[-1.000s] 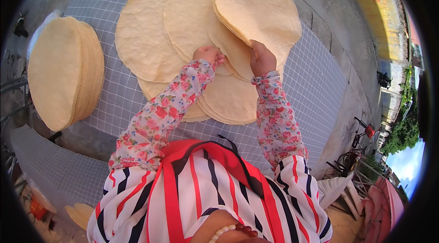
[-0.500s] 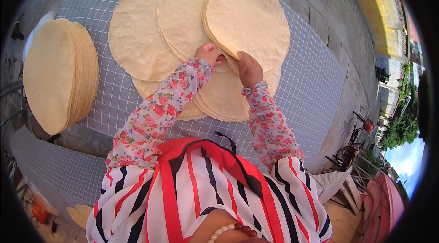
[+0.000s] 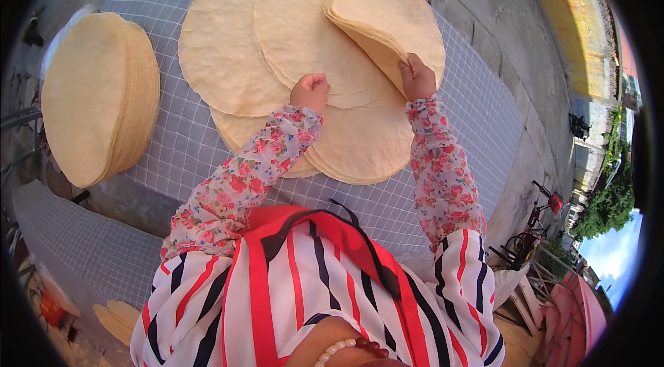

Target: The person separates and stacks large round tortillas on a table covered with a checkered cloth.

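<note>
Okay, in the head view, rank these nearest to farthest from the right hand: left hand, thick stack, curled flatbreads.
1. Curled flatbreads: held in the right hand.
2. Left hand: left of the right hand.
3. Thick stack: far left of the picture.

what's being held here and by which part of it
The right hand pinches a stack of thin round sheets by its near edge. The left hand is curled; whether it grips anything cannot be told.

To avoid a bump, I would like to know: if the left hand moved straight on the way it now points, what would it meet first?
Probably the raised round sheets that the right hand holds; depth is unclear, so the left hand may brush the flat sheets underneath first.
</note>
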Tool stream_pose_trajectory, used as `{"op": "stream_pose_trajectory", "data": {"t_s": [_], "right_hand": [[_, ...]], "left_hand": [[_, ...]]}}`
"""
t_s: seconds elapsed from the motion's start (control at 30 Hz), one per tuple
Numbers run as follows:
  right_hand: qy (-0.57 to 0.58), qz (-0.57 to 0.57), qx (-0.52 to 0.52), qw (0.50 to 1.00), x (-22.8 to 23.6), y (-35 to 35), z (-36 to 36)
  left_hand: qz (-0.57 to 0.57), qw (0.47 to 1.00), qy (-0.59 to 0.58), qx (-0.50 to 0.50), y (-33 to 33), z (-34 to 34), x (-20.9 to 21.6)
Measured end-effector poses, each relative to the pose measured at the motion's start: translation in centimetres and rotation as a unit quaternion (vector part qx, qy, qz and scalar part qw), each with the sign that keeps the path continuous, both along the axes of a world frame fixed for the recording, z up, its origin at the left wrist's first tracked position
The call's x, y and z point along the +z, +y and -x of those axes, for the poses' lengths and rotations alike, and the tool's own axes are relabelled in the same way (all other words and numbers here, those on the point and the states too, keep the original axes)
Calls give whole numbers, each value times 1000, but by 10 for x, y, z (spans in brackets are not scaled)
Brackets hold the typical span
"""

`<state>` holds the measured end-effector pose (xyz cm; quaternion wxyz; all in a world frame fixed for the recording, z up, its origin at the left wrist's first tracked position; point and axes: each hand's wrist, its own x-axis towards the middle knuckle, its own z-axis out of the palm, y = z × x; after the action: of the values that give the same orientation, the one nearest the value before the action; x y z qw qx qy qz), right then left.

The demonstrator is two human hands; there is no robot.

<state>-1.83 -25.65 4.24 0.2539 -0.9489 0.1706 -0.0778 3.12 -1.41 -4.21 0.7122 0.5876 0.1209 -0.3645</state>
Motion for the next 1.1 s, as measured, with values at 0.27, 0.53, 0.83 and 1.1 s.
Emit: {"op": "stream_pose_trajectory", "data": {"t_s": [0.27, 0.53, 0.83, 1.1], "right_hand": [[-207, 228, -24, 951, 194, 14, -42], [-98, 115, 110, 982, 3, 135, -37], [-50, 78, 165, 982, -28, 155, -35], [-80, 49, 184, 978, -33, 167, -26]], "left_hand": [[-60, 971, 51, 224, 60, -13, 14], [-18, 963, 113, 243, 63, -29, 19], [-29, 999, 8, -42, 68, -42, 28], [188, 976, 82, 79, 58, -35, -5]]}}
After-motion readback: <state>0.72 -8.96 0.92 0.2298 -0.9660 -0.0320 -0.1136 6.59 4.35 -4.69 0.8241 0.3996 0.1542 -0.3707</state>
